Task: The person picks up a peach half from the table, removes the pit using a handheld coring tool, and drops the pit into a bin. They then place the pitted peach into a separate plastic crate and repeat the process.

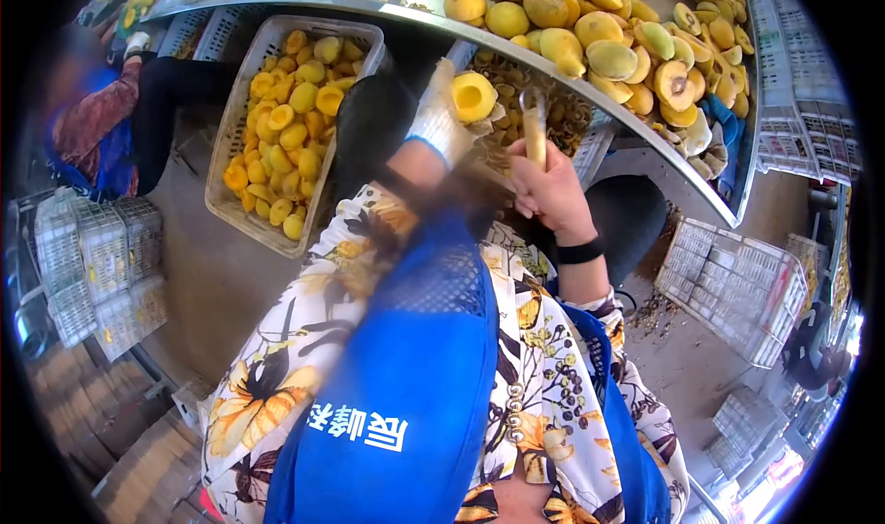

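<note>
My left hand (439,123), in a white knit glove, grips a yellow peach half (474,97) with its hollow, cut face showing. Close to its right, my bare right hand (555,192) is closed round the pale handle of a pitting spoon (535,128). The spoon's rounded metal end points up and away from me, apart from the peach half. Beneath both hands is a crate of brown pits and scraps (562,114), partly hidden by my hands and the table edge.
Whole and halved peaches (599,31) are heaped on a metal-edged table (682,169) ahead. A crate (221,178) of peach halves stands at my left. A co-worker (101,137) sits farther left. Stacked white crates (733,284) stand at right; scraps litter the floor.
</note>
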Motion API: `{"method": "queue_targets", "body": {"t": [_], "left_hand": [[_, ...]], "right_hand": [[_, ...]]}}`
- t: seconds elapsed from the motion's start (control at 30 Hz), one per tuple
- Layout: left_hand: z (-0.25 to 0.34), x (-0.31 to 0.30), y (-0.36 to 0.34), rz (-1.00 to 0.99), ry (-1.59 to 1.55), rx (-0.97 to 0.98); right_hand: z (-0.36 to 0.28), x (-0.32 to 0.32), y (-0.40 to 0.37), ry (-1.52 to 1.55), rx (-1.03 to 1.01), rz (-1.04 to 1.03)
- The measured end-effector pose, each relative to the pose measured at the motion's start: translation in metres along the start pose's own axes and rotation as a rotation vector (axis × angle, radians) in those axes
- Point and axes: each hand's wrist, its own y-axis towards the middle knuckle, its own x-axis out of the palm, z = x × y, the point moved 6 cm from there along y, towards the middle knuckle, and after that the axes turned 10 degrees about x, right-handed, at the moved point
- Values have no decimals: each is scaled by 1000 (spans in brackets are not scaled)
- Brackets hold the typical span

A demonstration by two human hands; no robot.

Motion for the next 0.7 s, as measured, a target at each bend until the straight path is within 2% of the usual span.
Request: {"method": "queue_targets", "body": {"t": [0.07,0.2,0.27,0.3,0.33,0.37,0.4,0.43,0.5,0.53,0.6,0.63,0.67,0.7], "left_hand": [[6,4,-4,-20,-13,-29],[43,-14,-12,-120,73,77],[96,-45,-22,-283,22,210],[134,-60,-41,-177,702,717],[165,-80,-43,-42,1063,905],[195,-100,-46,181,1422,1054],[215,-136,-30,404,1435,880],[219,-103,-40,366,1592,1069],[208,-37,-33,210,1707,1296],[198,-5,-23,75,1710,1335],[174,43,18,-12,1848,1216],[157,61,51,-104,1955,1093],[142,85,60,-156,2202,924],[126,94,78,-249,2278,969]], "right_hand": [[8,-30,17,-853,-416,489],[9,-34,12,-777,-402,431],[11,-37,11,-785,-419,456],[9,-36,8,-808,-455,472],[12,-38,10,-818,-414,476],[18,-39,15,-817,-371,484],[23,-39,18,-831,-323,482],[7,-25,10,-857,-293,461],[-2,-7,6,-885,-318,396],[-5,-3,6,-898,-334,369],[3,-5,9,-821,-342,368],[7,-7,10,-819,-324,385],[8,-8,9,-815,-305,403],[5,-8,5,-824,-258,417]]}}
